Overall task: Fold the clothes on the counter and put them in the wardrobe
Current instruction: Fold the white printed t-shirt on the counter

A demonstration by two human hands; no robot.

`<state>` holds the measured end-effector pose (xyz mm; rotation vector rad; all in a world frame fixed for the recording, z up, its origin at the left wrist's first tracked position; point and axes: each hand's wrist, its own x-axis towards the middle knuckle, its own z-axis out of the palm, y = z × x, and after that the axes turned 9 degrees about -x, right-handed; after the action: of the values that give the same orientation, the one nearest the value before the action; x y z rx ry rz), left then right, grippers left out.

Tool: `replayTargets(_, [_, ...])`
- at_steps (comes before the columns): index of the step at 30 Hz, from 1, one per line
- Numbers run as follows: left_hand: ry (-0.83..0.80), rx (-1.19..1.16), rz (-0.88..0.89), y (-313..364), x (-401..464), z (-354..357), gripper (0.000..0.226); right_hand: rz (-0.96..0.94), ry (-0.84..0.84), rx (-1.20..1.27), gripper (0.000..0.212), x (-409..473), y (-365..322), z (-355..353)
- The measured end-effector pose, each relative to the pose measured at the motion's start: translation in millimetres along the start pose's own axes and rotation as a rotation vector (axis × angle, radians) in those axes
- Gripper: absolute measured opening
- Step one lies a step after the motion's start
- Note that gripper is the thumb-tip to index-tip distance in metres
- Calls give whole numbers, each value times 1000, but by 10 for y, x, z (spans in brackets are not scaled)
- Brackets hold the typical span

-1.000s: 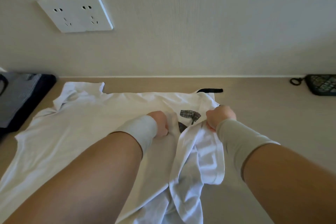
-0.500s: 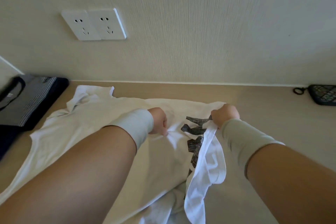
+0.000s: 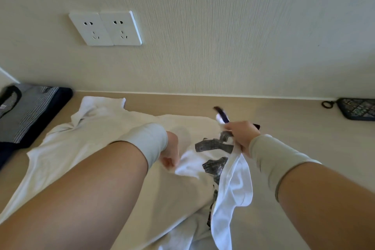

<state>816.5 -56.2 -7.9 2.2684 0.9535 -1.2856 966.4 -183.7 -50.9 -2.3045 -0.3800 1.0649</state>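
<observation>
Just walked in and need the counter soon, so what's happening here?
A person is partway through folding a white printed T-shirt spread on the counter. The right hand grips and lifts the shirt's edge near the dark-trimmed collar, while the left hand pinches the fabric down on the counter. A folded striped garment lies at the left, a patterned pouch at the right.

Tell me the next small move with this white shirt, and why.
Probably draw the right hand rightward to open the white T-shirt flat on the counter. That hand grips the lifted edge, fabric bunches beneath it, and the left hand grips the middle.
</observation>
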Motion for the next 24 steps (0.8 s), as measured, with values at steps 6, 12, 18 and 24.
replayTargets(6, [455,-277,84,-107,283,55,32,-25,-27,-147,32,32,71,21])
replayTargets(12, [794,-578,144,-68,566,-107,42,11,366,-195,38,237,195,-95])
replayTargets(18, [677,-557,-10,15,907,-196,49,-122,225,-450,35,515,217,-48])
replayTargets(24, [852,-748,75,56,1012,-274,22,-122,562,-70,21,665,41,-171])
